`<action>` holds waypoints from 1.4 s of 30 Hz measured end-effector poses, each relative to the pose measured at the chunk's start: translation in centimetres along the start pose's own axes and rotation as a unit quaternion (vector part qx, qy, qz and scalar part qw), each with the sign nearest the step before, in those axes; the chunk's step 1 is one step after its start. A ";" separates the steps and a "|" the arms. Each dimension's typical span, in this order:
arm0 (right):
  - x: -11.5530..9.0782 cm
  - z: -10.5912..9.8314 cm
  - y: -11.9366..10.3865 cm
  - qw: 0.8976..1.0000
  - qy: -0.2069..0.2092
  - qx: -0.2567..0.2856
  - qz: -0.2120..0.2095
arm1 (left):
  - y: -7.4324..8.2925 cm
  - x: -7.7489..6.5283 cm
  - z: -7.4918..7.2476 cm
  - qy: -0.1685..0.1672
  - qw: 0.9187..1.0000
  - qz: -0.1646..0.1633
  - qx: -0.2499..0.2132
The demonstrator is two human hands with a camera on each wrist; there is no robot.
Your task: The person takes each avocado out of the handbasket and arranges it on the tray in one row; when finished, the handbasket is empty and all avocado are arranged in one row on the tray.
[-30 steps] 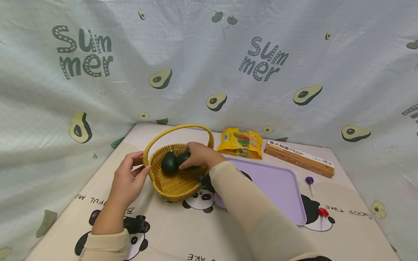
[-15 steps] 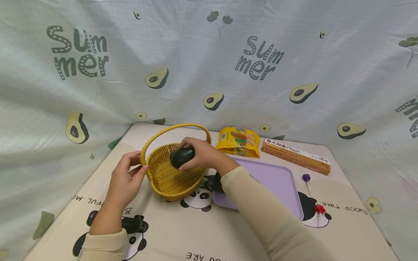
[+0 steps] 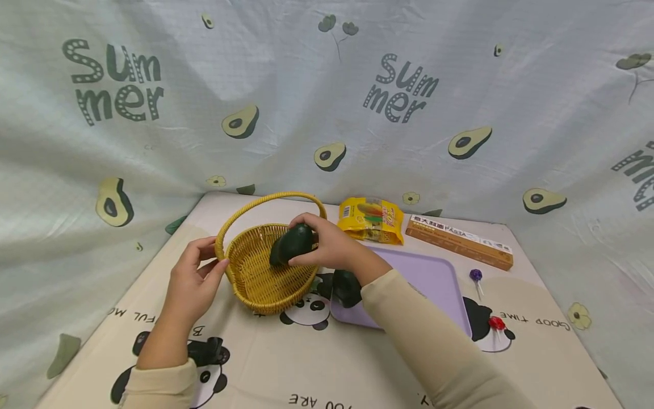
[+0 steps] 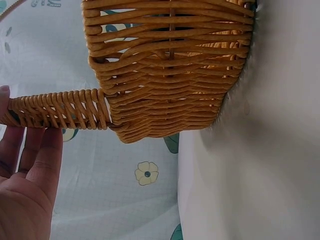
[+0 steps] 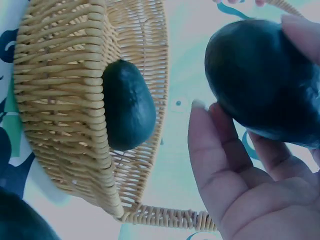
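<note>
In the head view my left hand grips the handle of the yellow wicker basket low down on its left side. The left wrist view shows fingers and thumb about the woven handle. My right hand holds a dark green avocado above the basket's right part. A second avocado lies inside the basket, mostly hidden behind the held one in the head view. Another dark avocado rests at the left edge of the lilac tray, partly hidden by my right forearm.
Behind the tray stand a yellow snack bag and a long pasta box. A purple lollipop and a red lollipop lie to the tray's right. A printed curtain closes off the back of the table.
My right hand has lifted an avocado from inside the basket and moved it up and to the right. The left hand keeps its hold on the handle.
</note>
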State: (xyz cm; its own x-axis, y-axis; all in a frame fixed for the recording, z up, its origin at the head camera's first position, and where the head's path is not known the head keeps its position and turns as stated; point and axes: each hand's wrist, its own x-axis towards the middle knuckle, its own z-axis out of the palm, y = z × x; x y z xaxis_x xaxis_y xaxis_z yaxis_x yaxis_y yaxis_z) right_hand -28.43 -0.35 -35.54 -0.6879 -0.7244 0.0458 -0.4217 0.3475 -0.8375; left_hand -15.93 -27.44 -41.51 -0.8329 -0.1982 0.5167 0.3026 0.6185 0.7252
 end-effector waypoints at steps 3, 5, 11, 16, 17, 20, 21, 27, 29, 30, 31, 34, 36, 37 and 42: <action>-0.7 -0.2 0.4 1.000 0.003 0.022 0.002 | 0.0 0.0 0.0 0.001 1.000 0.003 -0.002; -1.2 -0.4 0.6 0.999 0.008 0.036 0.000 | 0.0 0.0 0.0 0.001 1.000 0.002 -0.003; -2.6 -0.8 1.6 0.996 0.030 0.065 -0.048 | 0.2 0.1 0.1 0.001 1.000 -0.007 -0.002; -3.7 -1.0 2.0 0.995 0.025 0.075 -0.062 | 0.2 0.1 0.1 0.004 1.000 -0.010 0.001; -3.9 -1.0 2.0 0.994 0.023 0.085 -0.061 | 0.2 0.1 0.2 0.005 1.000 -0.010 0.001; -4.4 -1.1 2.3 0.991 0.026 0.127 -0.044 | 0.2 0.0 0.1 0.007 1.000 -0.010 0.001; -4.6 -1.1 2.3 0.989 0.032 0.137 -0.036 | 0.2 0.0 0.1 0.006 1.000 -0.011 -0.001; -5.7 -1.7 3.0 0.992 0.096 0.083 -0.017 | 0.4 0.0 0.1 0.006 1.000 -0.021 -0.002; -6.2 -2.0 3.3 0.992 0.108 0.067 -0.008 | 0.4 0.0 0.1 0.007 1.000 -0.019 -0.001; -6.5 -2.2 3.3 0.992 0.112 0.065 -0.001 | 0.4 0.0 0.1 0.007 1.000 -0.018 -0.002; -6.8 -2.4 3.4 0.991 0.116 0.066 0.004 | 0.4 0.0 0.1 0.007 1.000 -0.016 -0.001; -7.6 -2.9 3.7 0.988 0.131 0.074 0.021 | 0.4 0.1 0.2 0.007 1.000 -0.013 -0.002; -8.1 -3.2 4.0 0.986 0.143 0.084 0.027 | 0.4 0.1 0.2 0.006 1.000 -0.014 -0.001; -8.3 -3.4 4.1 0.984 0.152 0.086 0.030 | 0.5 0.1 0.2 0.006 1.000 -0.015 0.001; -9.6 -4.1 5.1 0.976 0.188 0.100 0.043 | 0.7 0.1 0.2 0.003 1.000 -0.021 0.005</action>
State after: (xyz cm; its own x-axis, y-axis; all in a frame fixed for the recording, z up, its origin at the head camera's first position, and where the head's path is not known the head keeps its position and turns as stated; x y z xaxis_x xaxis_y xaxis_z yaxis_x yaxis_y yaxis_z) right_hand -26.38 10.86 -38.03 -0.8998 -0.4148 0.1353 -0.2548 0.2477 -0.9347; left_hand -15.90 -26.91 -41.07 -0.8423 -0.2287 0.4880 0.2619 0.6177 0.7416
